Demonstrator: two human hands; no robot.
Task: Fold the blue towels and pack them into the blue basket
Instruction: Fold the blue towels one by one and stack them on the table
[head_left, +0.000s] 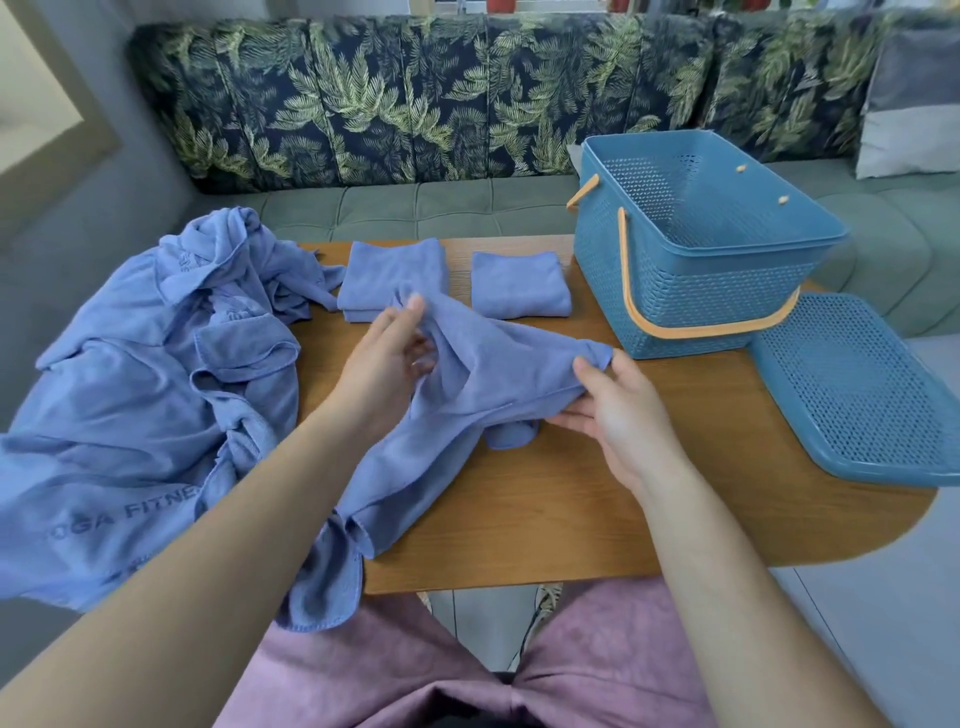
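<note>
A loose blue towel (467, 395) hangs between both hands above the wooden table (571, 519), its lower end drooping over the near edge. My left hand (387, 364) pinches its upper edge. My right hand (618, 410) pinches a corner on the right side. Two folded blue towels lie at the table's far side, one (387, 270) on the left and one (519, 285) beside it. The blue basket (691, 291) with orange handles stands behind them on the right, nothing visible inside it.
A heap of unfolded blue towels (145, 389) covers the table's left end. The basket's perforated lid (857, 389) lies at the right edge. A green sofa (415, 208) with leaf-print cushions runs behind the table.
</note>
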